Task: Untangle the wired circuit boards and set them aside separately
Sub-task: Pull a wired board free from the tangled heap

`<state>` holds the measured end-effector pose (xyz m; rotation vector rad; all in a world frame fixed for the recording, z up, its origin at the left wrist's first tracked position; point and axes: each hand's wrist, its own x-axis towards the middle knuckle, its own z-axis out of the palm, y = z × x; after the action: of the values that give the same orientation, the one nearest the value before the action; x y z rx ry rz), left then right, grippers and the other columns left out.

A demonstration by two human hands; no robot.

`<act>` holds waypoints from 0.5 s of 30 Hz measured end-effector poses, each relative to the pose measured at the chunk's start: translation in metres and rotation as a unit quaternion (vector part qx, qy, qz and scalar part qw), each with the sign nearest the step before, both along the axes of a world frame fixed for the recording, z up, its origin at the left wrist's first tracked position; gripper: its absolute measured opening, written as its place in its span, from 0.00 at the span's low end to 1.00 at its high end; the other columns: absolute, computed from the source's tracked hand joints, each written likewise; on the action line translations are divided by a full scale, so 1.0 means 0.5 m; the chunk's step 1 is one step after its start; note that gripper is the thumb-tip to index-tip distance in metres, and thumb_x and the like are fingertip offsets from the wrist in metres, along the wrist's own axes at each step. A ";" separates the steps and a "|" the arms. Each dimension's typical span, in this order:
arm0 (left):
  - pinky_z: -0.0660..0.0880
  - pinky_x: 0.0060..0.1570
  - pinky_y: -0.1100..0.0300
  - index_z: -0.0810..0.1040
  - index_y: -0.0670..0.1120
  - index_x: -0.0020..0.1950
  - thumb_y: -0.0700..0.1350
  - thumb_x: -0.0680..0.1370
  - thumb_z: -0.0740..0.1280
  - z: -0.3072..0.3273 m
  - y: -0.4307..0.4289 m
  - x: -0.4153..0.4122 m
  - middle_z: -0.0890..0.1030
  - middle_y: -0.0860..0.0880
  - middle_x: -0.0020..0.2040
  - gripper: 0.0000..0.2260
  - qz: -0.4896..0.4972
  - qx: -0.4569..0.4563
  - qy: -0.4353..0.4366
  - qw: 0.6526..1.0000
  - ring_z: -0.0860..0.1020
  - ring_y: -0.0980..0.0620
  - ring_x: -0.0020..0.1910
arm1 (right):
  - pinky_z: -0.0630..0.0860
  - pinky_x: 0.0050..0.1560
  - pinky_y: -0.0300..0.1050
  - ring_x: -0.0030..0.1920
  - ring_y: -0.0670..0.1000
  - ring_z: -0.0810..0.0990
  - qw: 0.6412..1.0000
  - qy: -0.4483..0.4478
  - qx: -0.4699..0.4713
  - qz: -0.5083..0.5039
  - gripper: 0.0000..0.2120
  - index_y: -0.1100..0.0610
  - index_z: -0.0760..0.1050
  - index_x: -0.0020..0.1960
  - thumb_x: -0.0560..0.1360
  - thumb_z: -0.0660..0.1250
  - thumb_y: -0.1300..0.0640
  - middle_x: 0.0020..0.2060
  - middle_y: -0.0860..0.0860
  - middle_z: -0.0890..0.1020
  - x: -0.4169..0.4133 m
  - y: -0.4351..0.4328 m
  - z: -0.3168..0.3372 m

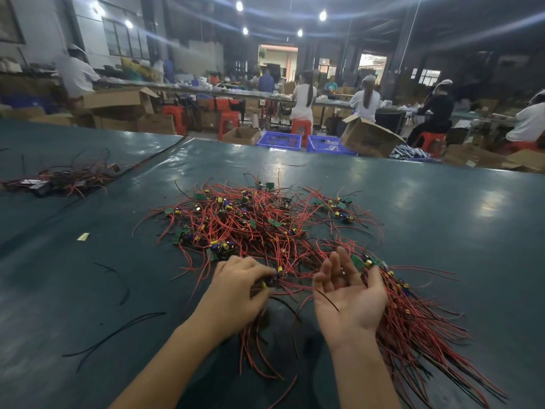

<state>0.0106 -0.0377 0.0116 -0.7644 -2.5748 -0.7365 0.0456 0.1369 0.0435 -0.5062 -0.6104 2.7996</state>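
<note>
Dark green matting (442, 216) is carrying a tangled heap of red-wired green circuit boards (259, 222), a neater bundle (418, 314) beside the right hand (349, 293), lying palm-up with fingers loosely spread, and the left hand (236, 286) pinching one small board (273, 278) at the heap's near edge.

A: Where is the table (442, 208) free?
B: Near left, save some loose black wires (118, 330) and a small scrap (83, 236). Far right is bare too.
A: The middle?
B: Blocked by the tangled pile (259, 225) of red-wired boards. A bundle of wires (421, 326) fills the near right.
A: Between the hands?
B: A narrow gap, crossed by wires, between the left hand (236, 287), gripping a wired board (275, 276), and the palm-up right hand (351, 296). A second heap (65, 180) sits far left.
</note>
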 end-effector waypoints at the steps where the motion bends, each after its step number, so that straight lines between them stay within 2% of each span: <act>1: 0.69 0.58 0.56 0.79 0.50 0.61 0.47 0.76 0.70 0.006 0.004 0.002 0.79 0.56 0.52 0.14 0.001 0.086 0.019 0.996 0.74 0.54 0.54 | 0.73 0.39 0.42 0.36 0.49 0.80 1.000 0.009 -0.004 -0.019 0.29 0.60 0.81 0.48 0.82 0.50 0.39 0.35 0.53 0.84 -0.001 0.004 -0.002; 3: 0.76 0.52 0.60 0.80 0.47 0.60 0.43 0.75 0.72 0.021 0.011 0.006 0.80 0.54 0.50 0.14 0.013 0.277 0.012 0.961 0.79 0.57 0.50 | 0.71 0.40 0.43 0.37 0.50 0.80 0.999 0.022 0.002 -0.032 0.30 0.59 0.81 0.48 0.82 0.48 0.40 0.35 0.53 0.84 -0.003 0.005 -0.005; 5: 0.79 0.47 0.61 0.80 0.44 0.59 0.43 0.74 0.71 0.038 0.016 0.008 0.83 0.49 0.47 0.14 0.006 0.442 -0.053 0.896 0.83 0.54 0.47 | 0.70 0.38 0.43 0.34 0.49 0.79 0.999 0.025 0.041 -0.012 0.28 0.59 0.82 0.48 0.83 0.50 0.41 0.34 0.53 0.84 -0.003 -0.002 -0.009; 7: 0.80 0.42 0.62 0.80 0.43 0.57 0.46 0.72 0.71 0.050 0.019 0.011 0.85 0.47 0.44 0.15 -0.009 0.548 -0.114 0.829 0.84 0.51 0.43 | 0.71 0.36 0.41 0.31 0.47 0.78 0.991 0.011 0.132 0.018 0.24 0.58 0.82 0.49 0.82 0.53 0.43 0.35 0.52 0.83 -0.003 -0.017 -0.013; 8: 0.80 0.39 0.64 0.81 0.44 0.56 0.46 0.70 0.72 0.053 0.018 0.012 0.85 0.48 0.43 0.15 -0.010 0.568 -0.126 0.813 0.84 0.51 0.41 | 0.71 0.35 0.41 0.31 0.46 0.78 0.980 0.004 0.196 0.033 0.21 0.58 0.82 0.50 0.82 0.57 0.45 0.36 0.51 0.83 -0.003 -0.025 -0.014; 10: 0.78 0.36 0.66 0.82 0.48 0.54 0.47 0.68 0.73 0.057 0.017 0.012 0.85 0.49 0.43 0.15 -0.005 0.557 -0.125 0.821 0.83 0.53 0.39 | 0.73 0.34 0.38 0.32 0.44 0.78 0.950 0.015 0.308 0.043 0.14 0.56 0.83 0.50 0.76 0.66 0.47 0.37 0.50 0.84 -0.002 -0.042 -0.013; 12: 0.78 0.39 0.66 0.81 0.50 0.55 0.47 0.67 0.75 0.056 0.014 0.013 0.85 0.50 0.45 0.17 -0.013 0.507 -0.114 0.854 0.83 0.54 0.41 | 0.75 0.35 0.36 0.34 0.43 0.81 0.921 0.063 0.383 0.041 0.11 0.55 0.85 0.47 0.68 0.73 0.51 0.38 0.49 0.86 -0.001 -0.058 -0.012; 15: 0.78 0.39 0.67 0.79 0.54 0.58 0.47 0.68 0.76 0.054 0.013 0.017 0.84 0.55 0.46 0.19 -0.041 0.385 -0.080 0.919 0.83 0.57 0.41 | 0.78 0.39 0.33 0.39 0.44 0.85 0.900 0.110 0.421 0.036 0.05 0.55 0.85 0.47 0.71 0.74 0.62 0.38 0.50 0.87 -0.002 -0.078 -0.017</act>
<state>0.0193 -0.0312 0.0388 -0.5535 -2.0839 -1.7430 0.0448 0.0979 0.0348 0.0165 -1.6625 2.2646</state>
